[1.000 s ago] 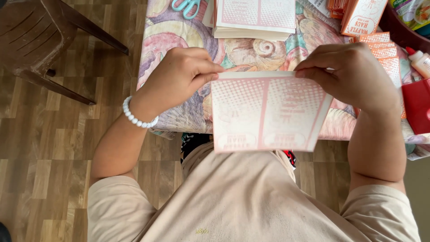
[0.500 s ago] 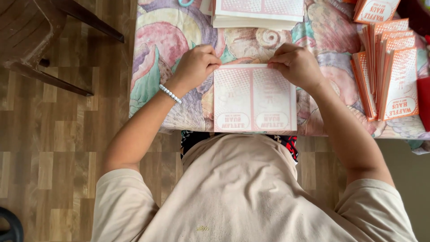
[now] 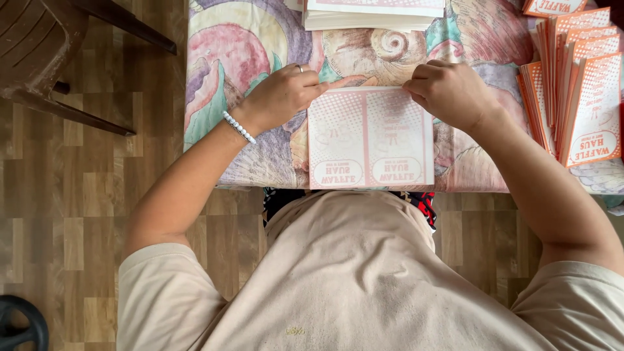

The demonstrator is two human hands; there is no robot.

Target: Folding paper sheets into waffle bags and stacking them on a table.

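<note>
A flat printed paper sleeve (image 3: 370, 138), white with pale orange dotting and a fold line down its middle, lies at the centre of the frame on the near edge of the worktop (image 3: 221, 78), which is covered by a cloth with a large shell pattern. The left hand (image 3: 281, 97) sits on the sleeve's upper left corner, its fingers (image 3: 312, 84) curled and pressed together on the top edge; the right hand (image 3: 448, 91) holds the upper right corner the same way, knuckles bunched. The sleeve looks very light, thin and limp, likely to crease sharply and to slide on the cloth unless pinned, so the top corners and edge seem the sound places to hold it. At the upper right of the frame a row of folded orange sleeves (image 3: 578, 91) stands on edge; a stack of flat sheets (image 3: 374, 16) lies at top centre. A brown plastic chair (image 3: 45, 58) fills the upper left.
</note>
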